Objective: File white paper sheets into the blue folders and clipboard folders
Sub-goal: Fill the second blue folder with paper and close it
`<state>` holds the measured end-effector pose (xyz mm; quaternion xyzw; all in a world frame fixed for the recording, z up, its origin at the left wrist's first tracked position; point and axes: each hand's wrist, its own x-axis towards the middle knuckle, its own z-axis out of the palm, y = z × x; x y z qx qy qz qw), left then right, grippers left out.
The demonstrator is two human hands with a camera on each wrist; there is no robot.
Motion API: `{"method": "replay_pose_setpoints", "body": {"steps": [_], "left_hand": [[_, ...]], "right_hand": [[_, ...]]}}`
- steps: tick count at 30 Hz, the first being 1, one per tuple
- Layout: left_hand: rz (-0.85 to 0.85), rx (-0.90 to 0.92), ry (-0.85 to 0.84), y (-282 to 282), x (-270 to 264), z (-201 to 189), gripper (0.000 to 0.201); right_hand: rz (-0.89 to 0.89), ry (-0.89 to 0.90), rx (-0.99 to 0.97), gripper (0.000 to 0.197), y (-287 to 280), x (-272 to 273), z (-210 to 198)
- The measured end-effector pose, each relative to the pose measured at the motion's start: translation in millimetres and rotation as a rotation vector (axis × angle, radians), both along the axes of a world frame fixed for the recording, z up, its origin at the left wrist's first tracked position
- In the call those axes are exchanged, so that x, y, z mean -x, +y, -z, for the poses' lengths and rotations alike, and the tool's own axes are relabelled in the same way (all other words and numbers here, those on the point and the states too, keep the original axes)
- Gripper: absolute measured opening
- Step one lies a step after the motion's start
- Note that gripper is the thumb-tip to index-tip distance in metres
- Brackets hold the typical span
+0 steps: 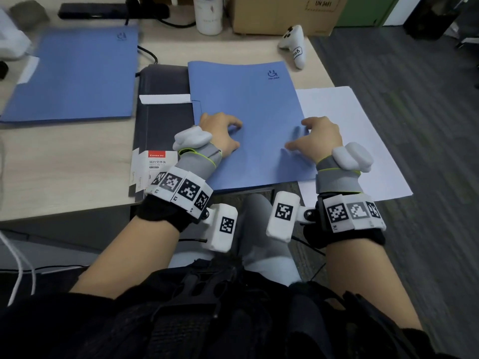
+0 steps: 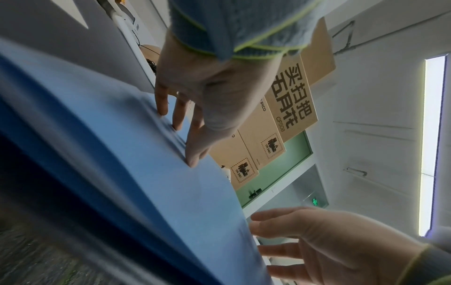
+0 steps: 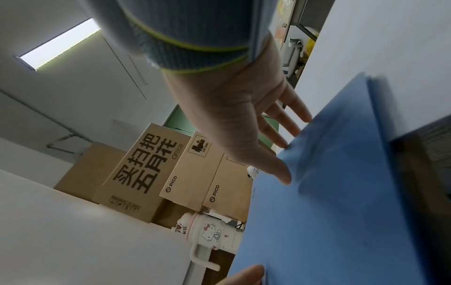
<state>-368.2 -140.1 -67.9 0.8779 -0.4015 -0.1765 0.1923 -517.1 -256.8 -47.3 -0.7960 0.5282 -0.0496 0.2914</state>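
Note:
A closed blue folder [image 1: 246, 120] lies in front of me, partly over a black clipboard folder [image 1: 166, 120]. My left hand [image 1: 223, 130] rests on the folder's left part, fingertips pressing the cover [image 2: 146, 173]. Farther right, my right hand [image 1: 318, 136] lies on the same cover with its fingers spread and fairly straight [image 3: 280, 125]. Neither hand grips anything. White paper sheets [image 1: 363, 141] stick out from under the folder on the right and overhang the desk edge. A second blue folder [image 1: 75, 76] lies closed at the far left.
A white strip of paper [image 1: 166, 99] and a product label [image 1: 153, 167] sit on the clipboard folder. A white controller [image 1: 294, 45], a white mug [image 1: 208, 14] and a cardboard box [image 1: 282, 14] stand at the back. Dark floor [image 1: 414, 99] begins right of the desk.

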Motion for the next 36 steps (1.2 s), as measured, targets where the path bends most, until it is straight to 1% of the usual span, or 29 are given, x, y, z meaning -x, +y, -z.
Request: {"method": "replay_pose_setpoints", "body": {"steps": [1,3,4,7,9,12,14,15,18,20,22,23,25,28,32,36], "left_hand": [[0.0,0.017,0.033,0,-4,-1,0.046],[0.001,0.061,0.115,0,-12,-3,0.05],[0.004,0.077,0.157,1,-16,-4,0.051],[0.002,0.1,0.249,1,-27,-7,0.05],[-0.012,0.118,0.3,2,-35,-8,0.049],[-0.025,0.138,0.338,5,-43,-4,0.048],[-0.026,0.161,0.355,8,-46,-3,0.047],[-0.023,0.179,0.372,9,-46,-2,0.047],[-0.053,0.274,0.422,12,-52,-6,0.042],[-0.144,0.382,0.371,14,-60,-11,0.038],[-0.228,0.469,0.239,17,-72,-16,0.035],[-0.258,0.478,0.164,19,-78,-18,0.035],[-0.295,0.433,0.033,23,-93,-22,0.035],[-0.345,0.301,-0.081,28,-116,-21,0.036],[-0.358,0.145,-0.163,32,-128,-20,0.032],[-0.314,0.106,-0.174,41,-127,-25,0.028]], "right_hand": [[-0.011,0.02,-0.004,0.051,-1,-5,-3],[-0.031,0.029,-0.024,0.023,-4,-16,-8],[-0.031,0.026,-0.044,0.017,-5,-21,-10],[-0.004,0.011,-0.071,0.025,-13,-39,-7],[0.054,-0.027,-0.075,0.03,-19,-48,-2],[0.156,-0.153,-0.108,0.029,-25,-54,1],[0.21,-0.22,-0.135,0.039,-29,-56,2],[0.219,-0.241,-0.137,0.039,-30,-57,2],[0.2,-0.286,-0.125,0.02,-33,-61,3],[0.199,-0.341,-0.114,0.017,-32,-63,2],[0.215,-0.408,-0.131,0.021,-30,-64,1],[0.227,-0.447,-0.157,0.025,-30,-65,0],[0.25,-0.534,-0.216,0.026,-28,-65,-1],[0.241,-0.635,-0.278,0.024,-24,-63,-2],[0.229,-0.717,-0.321,0.025,-23,-63,-1],[0.24,-0.732,-0.324,0.027,-23,-62,1]]}}
